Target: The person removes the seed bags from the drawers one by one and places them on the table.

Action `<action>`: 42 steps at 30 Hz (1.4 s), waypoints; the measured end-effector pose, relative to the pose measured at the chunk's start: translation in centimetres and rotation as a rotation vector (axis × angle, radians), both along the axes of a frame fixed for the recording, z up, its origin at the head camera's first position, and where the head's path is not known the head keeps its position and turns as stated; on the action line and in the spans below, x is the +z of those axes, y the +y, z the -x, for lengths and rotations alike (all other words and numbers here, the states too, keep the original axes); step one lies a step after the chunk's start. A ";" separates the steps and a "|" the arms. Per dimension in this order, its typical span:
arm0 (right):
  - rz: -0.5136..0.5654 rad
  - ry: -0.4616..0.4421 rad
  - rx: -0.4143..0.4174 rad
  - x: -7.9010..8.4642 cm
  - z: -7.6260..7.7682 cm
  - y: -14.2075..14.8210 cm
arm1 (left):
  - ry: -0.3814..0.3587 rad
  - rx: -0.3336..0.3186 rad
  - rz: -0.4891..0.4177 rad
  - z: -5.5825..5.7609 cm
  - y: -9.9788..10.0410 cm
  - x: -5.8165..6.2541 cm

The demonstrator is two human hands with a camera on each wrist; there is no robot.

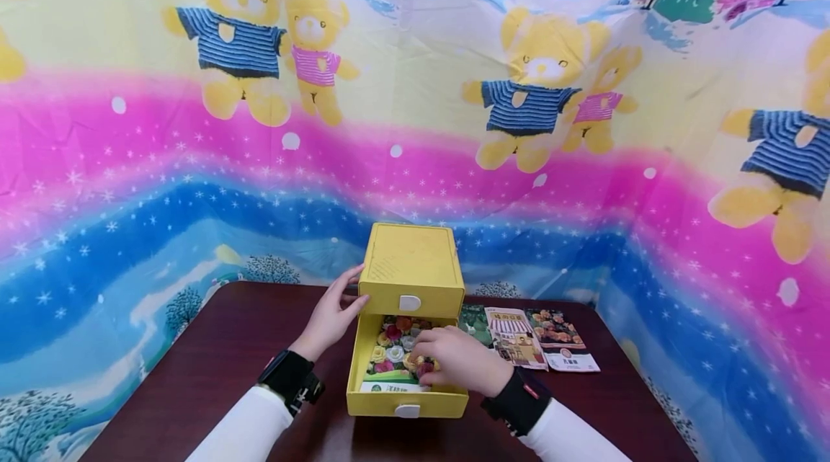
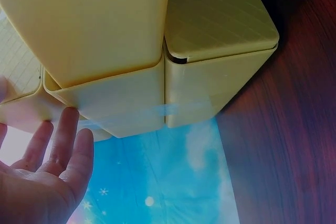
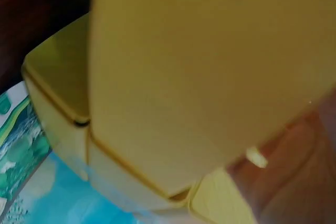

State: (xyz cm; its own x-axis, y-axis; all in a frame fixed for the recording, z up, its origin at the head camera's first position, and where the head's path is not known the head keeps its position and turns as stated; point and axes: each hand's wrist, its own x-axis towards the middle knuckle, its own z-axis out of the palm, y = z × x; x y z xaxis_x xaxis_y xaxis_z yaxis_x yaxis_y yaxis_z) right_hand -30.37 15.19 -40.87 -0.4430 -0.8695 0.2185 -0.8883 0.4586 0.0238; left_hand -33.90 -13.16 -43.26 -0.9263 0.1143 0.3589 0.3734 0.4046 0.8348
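A yellow two-drawer box stands on the table, its upper drawer closed and its lower drawer pulled out. Inside the lower drawer lies a packet printed with colourful roses and a green and white band. My left hand rests on the box's left side at the upper drawer, its fingers extended against the yellow wall in the left wrist view. My right hand reaches into the lower drawer over the packet's right part, fingers bent downward; I cannot tell whether they pinch it.
Right of the box, several printed packets lie on the dark red-brown table: a green one, one with a striped awning picture and one with orange flowers. A bear-patterned cloth hangs behind the table.
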 end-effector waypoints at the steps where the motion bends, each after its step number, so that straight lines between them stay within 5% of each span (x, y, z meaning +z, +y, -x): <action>1: -0.026 -0.026 -0.007 -0.1 0.0 -0.2 | 0.001 0.000 0.000 0.0 0.0 -0.1; 10: -0.089 -0.131 -0.021 -1.5 0.6 -1.1 | 0.006 0.000 -0.008 0.3 -0.1 -0.3; 42: -0.182 -0.083 -0.099 -1.9 0.9 -1.2 | 0.012 0.000 0.007 0.5 -0.1 -0.3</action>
